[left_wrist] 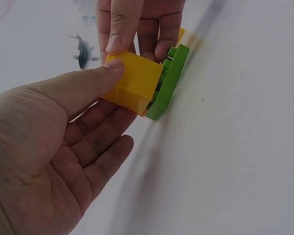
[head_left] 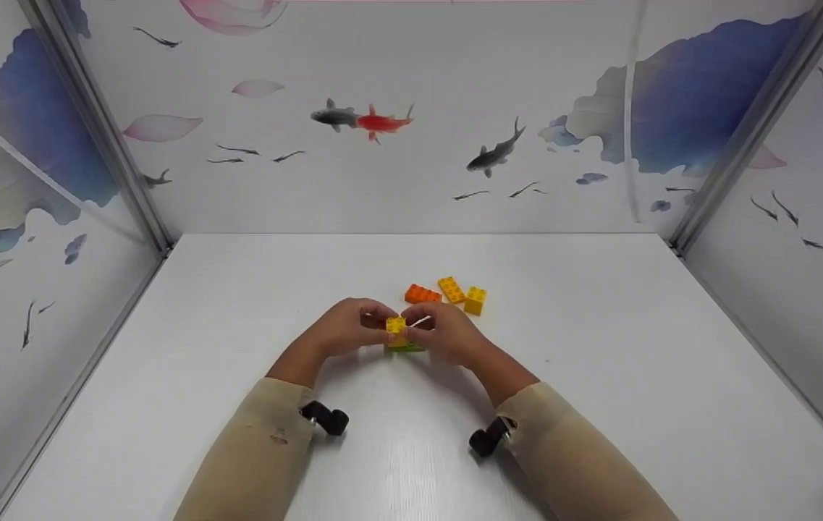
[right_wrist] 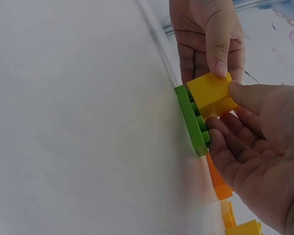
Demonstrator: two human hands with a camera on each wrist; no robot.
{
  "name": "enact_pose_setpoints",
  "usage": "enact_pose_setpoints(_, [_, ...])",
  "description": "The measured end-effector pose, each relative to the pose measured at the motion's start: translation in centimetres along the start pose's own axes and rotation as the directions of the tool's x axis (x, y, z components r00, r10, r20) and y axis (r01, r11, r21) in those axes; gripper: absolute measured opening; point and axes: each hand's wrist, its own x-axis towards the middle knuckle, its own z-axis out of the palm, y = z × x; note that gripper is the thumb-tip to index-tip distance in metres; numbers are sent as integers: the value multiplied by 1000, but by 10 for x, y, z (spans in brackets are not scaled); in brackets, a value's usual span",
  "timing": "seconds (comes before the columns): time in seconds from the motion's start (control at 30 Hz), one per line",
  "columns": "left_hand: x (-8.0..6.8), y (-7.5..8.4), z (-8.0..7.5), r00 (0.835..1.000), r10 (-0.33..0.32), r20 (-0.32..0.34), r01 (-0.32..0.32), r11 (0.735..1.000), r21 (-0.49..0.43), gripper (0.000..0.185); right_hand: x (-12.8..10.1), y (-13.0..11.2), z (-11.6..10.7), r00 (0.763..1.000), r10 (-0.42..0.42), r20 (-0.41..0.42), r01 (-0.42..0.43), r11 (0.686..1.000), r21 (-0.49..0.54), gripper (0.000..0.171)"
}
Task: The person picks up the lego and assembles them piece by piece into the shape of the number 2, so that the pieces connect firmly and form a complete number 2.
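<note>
My left hand (head_left: 342, 329) and my right hand (head_left: 451, 334) meet at the middle of the white tabletop (head_left: 599, 347), both pinching one yellow brick (left_wrist: 133, 82). My left thumb lies along one face of it, with the other left fingers loosely spread beneath. My right thumb and fingertips hold it from the opposite side. The yellow brick sits on a flat green plate (right_wrist: 191, 120), which rests on the tabletop. In the wrist views the brick looks slightly tilted on the plate's studs, so I judge it placed but not yet pressed fully home; I cannot tell for certain whether it is seated.

Just beyond my hands lie three loose pieces close together: an orange brick (head_left: 422, 294), a second orange-yellow brick (head_left: 451, 289) beside it, and a small yellow brick (head_left: 475, 300) at the right end. They are untouched, so by my reckoning the build is at an early point, with one brick going onto the plate and three waiting.

My sleeves are beige, each wrist carrying a small black camera. Around the tabletop stand white walls painted with fish, petals and blue lotus leaves (head_left: 701, 108)
</note>
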Motion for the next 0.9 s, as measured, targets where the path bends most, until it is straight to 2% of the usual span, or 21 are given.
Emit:
enact_pose_setpoints(0.23, [0, 2, 0, 1000, 0, 1, 0, 1000, 5, 29, 1, 0, -1, 1000, 23, 6, -23, 1000, -5, 25])
enact_pose_setpoints(0.53, [2, 1, -1, 997, -71, 26, 72, 997, -21, 31, 2, -1, -2, 1000, 21, -7, -22, 998, -51, 25])
enact_pose_setpoints(0.77, [3, -1, -1, 998, -61, 31, 62, 998, -28, 31, 2, 0, -1, 1000, -16, -9, 15, 999, -51, 24])
enact_pose_setpoints(0.9, [2, -1, 0, 997, -65, 28, 66, 997, -33, 32, 2, 0, 0, 1000, 4, -9, -4, 999, -46, 25])
